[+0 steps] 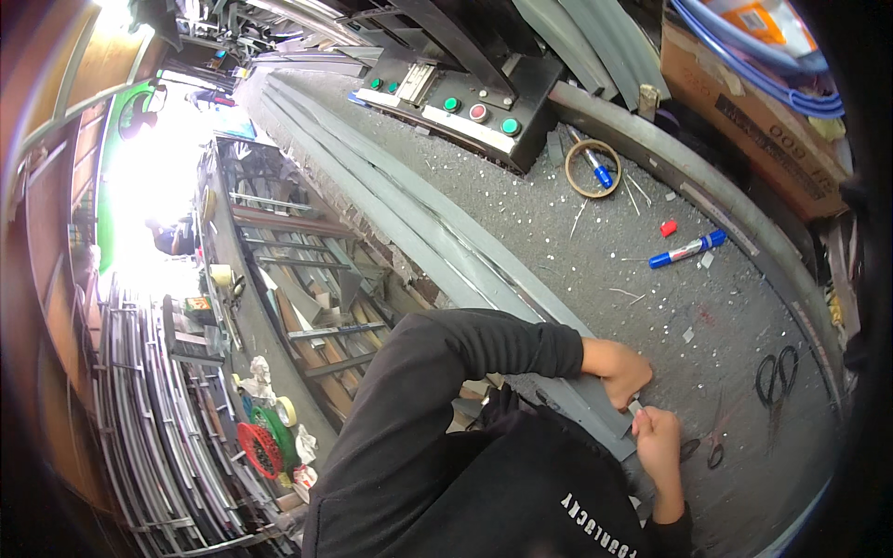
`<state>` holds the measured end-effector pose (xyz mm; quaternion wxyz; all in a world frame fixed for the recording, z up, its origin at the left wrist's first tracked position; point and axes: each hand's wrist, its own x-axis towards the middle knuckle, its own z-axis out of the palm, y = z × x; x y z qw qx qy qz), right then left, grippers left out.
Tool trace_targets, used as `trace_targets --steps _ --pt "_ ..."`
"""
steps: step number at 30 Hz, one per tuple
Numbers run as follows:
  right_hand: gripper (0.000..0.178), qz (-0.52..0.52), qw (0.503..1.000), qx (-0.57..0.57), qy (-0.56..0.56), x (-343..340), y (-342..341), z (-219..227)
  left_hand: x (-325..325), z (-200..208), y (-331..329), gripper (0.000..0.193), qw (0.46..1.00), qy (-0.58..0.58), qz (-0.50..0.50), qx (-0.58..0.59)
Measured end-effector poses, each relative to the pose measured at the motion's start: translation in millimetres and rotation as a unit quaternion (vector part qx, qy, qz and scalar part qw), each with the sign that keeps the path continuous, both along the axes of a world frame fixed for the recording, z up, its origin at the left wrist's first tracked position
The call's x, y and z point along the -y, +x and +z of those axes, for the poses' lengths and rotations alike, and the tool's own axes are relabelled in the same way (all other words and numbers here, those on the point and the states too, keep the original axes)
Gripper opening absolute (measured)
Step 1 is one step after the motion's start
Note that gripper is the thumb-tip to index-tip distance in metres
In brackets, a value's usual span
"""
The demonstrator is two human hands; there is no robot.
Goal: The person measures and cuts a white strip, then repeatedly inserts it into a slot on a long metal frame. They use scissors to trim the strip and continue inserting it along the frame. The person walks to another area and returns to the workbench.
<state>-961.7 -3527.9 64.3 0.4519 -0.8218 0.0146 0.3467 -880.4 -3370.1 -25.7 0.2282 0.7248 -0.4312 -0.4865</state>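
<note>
My left hand is curled closed at the near end of a long grey profile; its fingertips are hidden from above. Just below it, my right hand is closed, with thumb and finger pinching a small flat grey piece that juts up toward the left hand. The two hands almost meet. Beside the right hand lies a pair of scissors, partly covered by it. Farther right, black-handled scissors rest on the grey bench.
A blue-and-white marker, a red cap and a tape ring around another marker lie among scraps. Behind stands a black button box. A cardboard box is far right. Long profiles fill the left rack.
</note>
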Motion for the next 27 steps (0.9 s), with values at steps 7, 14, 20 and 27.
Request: trace_targets --steps 7,14,20,27 --pt "0.026 -0.014 0.996 -0.081 -0.028 -7 20 12 -9 46 10 0.029 0.988 -0.052 0.044 0.135" --pt "0.033 -0.05 0.992 0.018 0.114 30 26 72 -8 125 11 0.029 0.842 -0.219 0.237 0.432" --pt "0.03 -0.011 1.0 -0.01 0.015 30 21 -19 -12 29 -11 0.043 0.822 -0.176 0.26 0.476" --pt "0.035 0.056 0.986 -0.103 0.122 35 11 -35 1 18 5 0.045 0.928 -0.038 0.108 0.353"
